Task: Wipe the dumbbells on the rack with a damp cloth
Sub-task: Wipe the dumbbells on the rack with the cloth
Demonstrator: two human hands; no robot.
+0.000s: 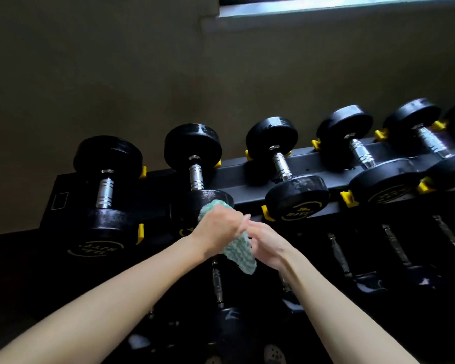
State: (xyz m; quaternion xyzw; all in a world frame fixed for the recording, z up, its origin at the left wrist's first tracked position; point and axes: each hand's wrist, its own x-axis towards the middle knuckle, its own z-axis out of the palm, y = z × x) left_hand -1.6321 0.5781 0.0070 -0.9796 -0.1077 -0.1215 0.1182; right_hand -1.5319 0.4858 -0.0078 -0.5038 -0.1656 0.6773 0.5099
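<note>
- The left hand (218, 229) is gripping the cloth (238, 252) and pressing its bunched top against the near end of the second dumbbell (196, 177) from the left, at centre frame.
- The right hand (268, 245) is touching the cloth's hanging tail, just right of the left hand. Whether it is pinching the tail cannot be told.
- The rack (247, 177) is carrying the row, running from left of centre to the right edge.
- Judged step: wiping that near end. Doing it well is calling for firm pressure and a sweep round the whole rim and face, with the tail gathered clear.
- Risk: sideways pushing is likely rocking the dumbbell in its cradle.
</note>
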